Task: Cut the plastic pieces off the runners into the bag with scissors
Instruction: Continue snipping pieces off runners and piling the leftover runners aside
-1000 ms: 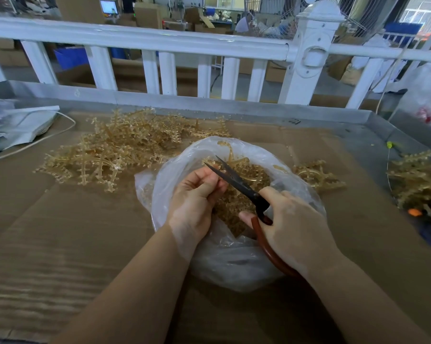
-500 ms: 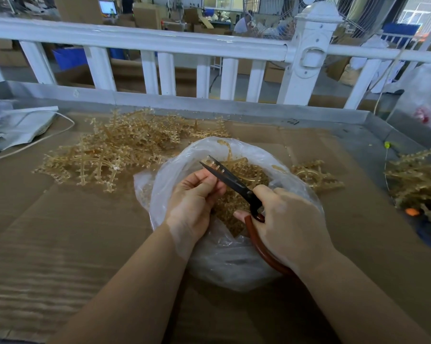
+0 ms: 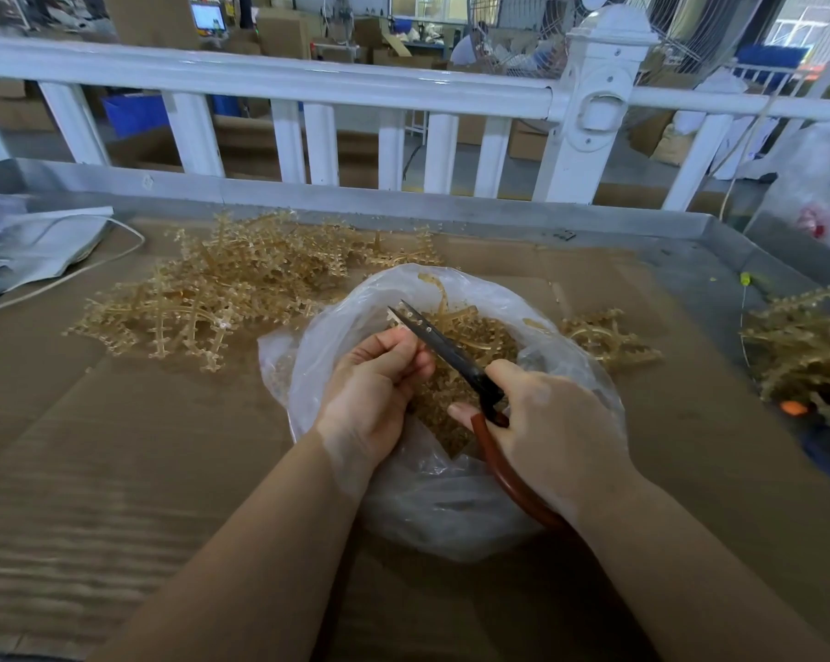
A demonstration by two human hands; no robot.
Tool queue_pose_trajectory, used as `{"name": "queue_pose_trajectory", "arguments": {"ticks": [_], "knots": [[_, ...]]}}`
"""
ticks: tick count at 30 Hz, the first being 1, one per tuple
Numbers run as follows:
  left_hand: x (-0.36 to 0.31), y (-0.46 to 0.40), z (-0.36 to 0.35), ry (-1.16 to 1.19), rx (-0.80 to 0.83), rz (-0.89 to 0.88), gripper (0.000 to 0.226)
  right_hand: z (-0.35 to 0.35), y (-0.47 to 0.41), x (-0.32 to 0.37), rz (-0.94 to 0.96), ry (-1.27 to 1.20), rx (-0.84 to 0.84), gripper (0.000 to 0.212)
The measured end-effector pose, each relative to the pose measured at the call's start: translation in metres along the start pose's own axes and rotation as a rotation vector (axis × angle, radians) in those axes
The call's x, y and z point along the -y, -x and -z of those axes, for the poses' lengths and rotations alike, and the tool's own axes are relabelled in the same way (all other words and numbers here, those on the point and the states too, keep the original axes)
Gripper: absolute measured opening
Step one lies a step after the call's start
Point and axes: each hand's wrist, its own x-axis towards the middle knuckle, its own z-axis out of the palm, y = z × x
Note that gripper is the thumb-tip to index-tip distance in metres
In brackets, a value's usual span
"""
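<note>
Over crinkly clear bag [image 3: 451, 499] on ribbed cardboard [image 3: 117, 470]: left hand [image 3: 377, 391] pinching thin amber runner [image 3: 394, 319]; right hand [image 3: 554, 430] gripping scissors [image 3: 444, 353], black blades barely parted. Spiky runners [image 3: 222, 298] heaped behind.

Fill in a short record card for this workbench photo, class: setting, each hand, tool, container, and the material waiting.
Setting: cardboard-covered bench beside a white railing
Left hand: pinches a runner piece at the scissor blades
Right hand: grips the scissors, red handles, blades slightly apart
Container: clear plastic bag, open, holding cut tan pieces
Waiting: pile of tan runners behind the bag, to its left
</note>
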Motion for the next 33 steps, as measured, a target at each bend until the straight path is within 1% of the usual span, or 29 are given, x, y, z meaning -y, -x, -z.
{"name": "queue_pose_trajectory", "arguments": {"ticks": [5, 16, 22, 25, 29, 33], "knots": [[-0.0002, 0.0006, 0.0001, -0.011, 0.010, -0.001, 0.020, 0.0020, -0.0018, -0.0032, 0.016, -0.004, 0.017, 0.034], [0.0007, 0.0004, -0.0007, -0.005, 0.006, 0.010, 0.016, 0.0035, 0.0000, -0.0046, 0.016, -0.014, 0.035, 0.037], [0.0012, -0.0003, -0.0004, -0.026, 0.013, 0.004, 0.015, 0.0034, 0.0013, -0.0036, 0.014, 0.029, -0.004, 0.039], [0.0012, 0.0001, 0.0000, -0.039, 0.023, 0.005, 0.013, 0.0015, 0.0015, -0.0022, 0.001, -0.014, -0.011, 0.037], [0.0010, 0.0015, 0.0003, -0.053, 0.040, 0.000, 0.014, -0.0012, 0.0013, -0.0029, -0.040, -0.111, 0.024, 0.033], [0.0011, 0.0013, -0.0029, -0.022, 0.002, -0.002, 0.013, -0.0015, 0.0020, -0.0039, -0.056, -0.148, 0.043, 0.028]]}}
